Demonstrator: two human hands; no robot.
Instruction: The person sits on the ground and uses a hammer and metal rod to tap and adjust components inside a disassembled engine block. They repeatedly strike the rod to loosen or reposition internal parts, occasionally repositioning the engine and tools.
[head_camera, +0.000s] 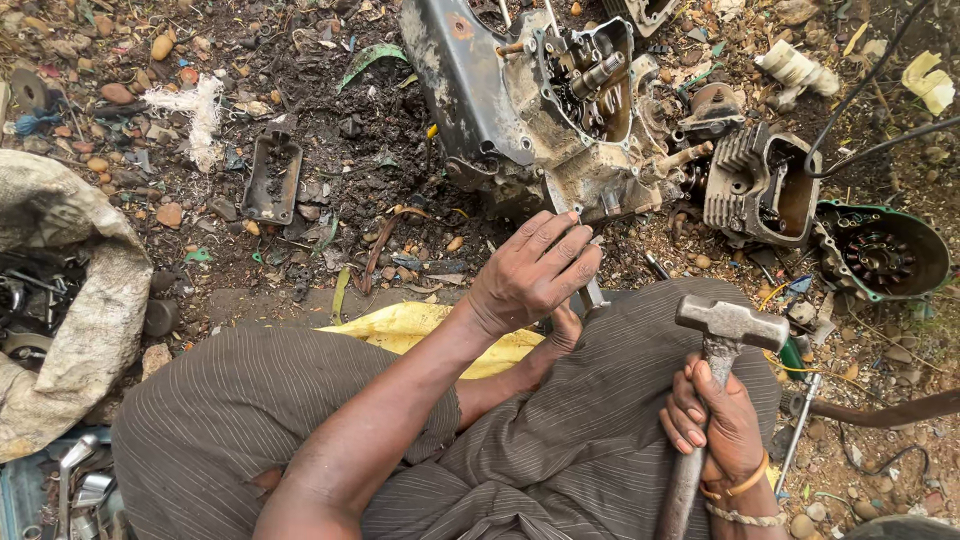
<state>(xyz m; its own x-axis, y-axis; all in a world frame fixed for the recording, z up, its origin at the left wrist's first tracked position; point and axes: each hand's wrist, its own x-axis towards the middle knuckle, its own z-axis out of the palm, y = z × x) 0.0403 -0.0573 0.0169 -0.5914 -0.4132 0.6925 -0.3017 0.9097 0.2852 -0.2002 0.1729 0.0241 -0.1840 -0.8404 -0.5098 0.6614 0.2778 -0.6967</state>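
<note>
Hammer (728, 325) is the tool held up at the lower right of the frame, its blocky steel head worn grey and its handle rust-pitted. It is gripped by the right hand (722, 420), whose fingers are wrapped fully round the handle just below the head. Toward the centre, the left hand (530, 272) is laid with fingers loosely spread and only slightly curled over a thin metal rod (592, 293); whether the rod is actually pinched cannot be told, since the fingers hide it.

For a clean blow, the rod would best be kept steady and in line with its seat, the fingers held clear of the struck end, and the hammer probably gripped lower on the handle.

Above the left hand, at the upper centre, an engine casing (540, 110) is seen, cast metal caked in oil and grit, with gears exposed in a round opening. A finned cylinder block (755, 185) lies to its right, and a bowl-shaped green cover (885, 255) at the right edge. Dark, oily soil strewn with pebbles lies around them.
</note>
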